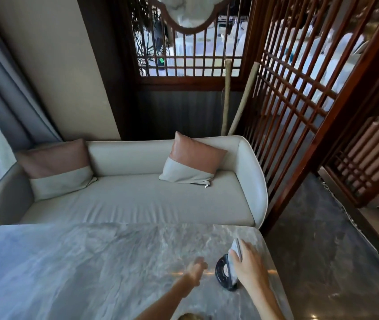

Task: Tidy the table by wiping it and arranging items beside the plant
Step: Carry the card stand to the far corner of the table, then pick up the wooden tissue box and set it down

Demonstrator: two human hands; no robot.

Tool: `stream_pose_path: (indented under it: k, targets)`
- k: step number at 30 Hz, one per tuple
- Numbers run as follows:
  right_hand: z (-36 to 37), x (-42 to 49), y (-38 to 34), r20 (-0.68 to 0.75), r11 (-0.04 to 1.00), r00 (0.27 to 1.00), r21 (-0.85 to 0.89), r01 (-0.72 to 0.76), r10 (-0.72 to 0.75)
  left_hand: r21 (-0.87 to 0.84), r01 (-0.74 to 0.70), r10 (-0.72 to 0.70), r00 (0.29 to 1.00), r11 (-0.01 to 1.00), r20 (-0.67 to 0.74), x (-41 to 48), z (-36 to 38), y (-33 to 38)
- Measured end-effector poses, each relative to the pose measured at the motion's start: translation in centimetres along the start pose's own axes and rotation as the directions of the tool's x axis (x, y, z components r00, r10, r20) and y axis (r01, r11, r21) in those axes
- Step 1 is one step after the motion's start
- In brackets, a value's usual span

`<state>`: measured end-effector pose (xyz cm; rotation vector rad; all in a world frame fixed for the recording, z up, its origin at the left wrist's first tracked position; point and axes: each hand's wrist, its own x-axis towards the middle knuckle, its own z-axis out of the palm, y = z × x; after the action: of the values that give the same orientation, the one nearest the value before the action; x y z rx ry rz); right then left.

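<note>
A grey marble table [91, 262] fills the lower part of the head view. Near its right edge my right hand [249, 265] grips a flat, light-coloured phone-like item [236, 248], tilted on edge over a small round black object [222, 272] that rests on the tabletop. My left hand [196, 271] hovers blurred just left of the black object, fingers loosely apart, holding nothing. No plant and no cloth appear in view.
A pale sofa [137, 197] with two pink-and-grey cushions [190, 160] runs along the table's far side. A dark wooden lattice screen [299, 100] stands to the right, with dark stone floor [322, 227] beside the table. A grey curtain [6, 93] hangs at the left.
</note>
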<state>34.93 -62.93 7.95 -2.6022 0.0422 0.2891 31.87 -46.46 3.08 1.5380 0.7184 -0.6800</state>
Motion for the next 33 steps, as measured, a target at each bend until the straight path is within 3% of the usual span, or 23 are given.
stream_pose_path:
  k: [4, 8, 12, 17, 23, 27, 33]
  targets:
    - [0.0, -4.1, -3.9, -0.068, 0.98, 0.989, 0.142, 0.141, -0.132, 0.238, -0.22, 0.237, 0.97, 0.946, -0.046, -4.5, -4.9, -1.3]
    - [1.7, -9.7, -7.8, -0.007, 0.949, 0.98, 0.247, 0.194, -0.199, 0.254, -0.329, 0.367, 0.923, 0.91, -0.117, -10.0, -11.0, -3.9]
    - [6.2, -17.6, -9.9, 0.078, 0.879, 0.983, 0.462, 0.114, -0.168, 0.238, -0.385, 0.431, 0.882, 0.892, -0.189, -16.0, -17.9, -10.1]
    - [13.8, -28.3, -9.4, 0.163, 0.819, 0.984, 0.573, -0.035, -0.071, 0.215, -0.294, 0.348, 0.892, 0.931, -0.287, -22.3, -24.0, -21.9]
    - [20.8, -38.5, -6.2, 0.277, 0.799, 0.958, 0.558, -0.223, 0.074, 0.162, -0.149, 0.194, 0.931, 0.975, -0.311, -25.4, -27.1, -34.2]
    - [22.3, -41.4, -5.1, 0.288, 0.797, 0.95, 0.542, -0.266, 0.122, 0.141, -0.116, 0.154, 0.943, 0.983, -0.295, -25.7, -26.9, -37.7]
    - [22.1, -40.7, -5.4, 0.339, 0.828, 0.932, 0.482, -0.287, 0.126, 0.223, -0.126, 0.177, 0.959, 0.967, -0.224, -25.7, -25.5, -36.9]
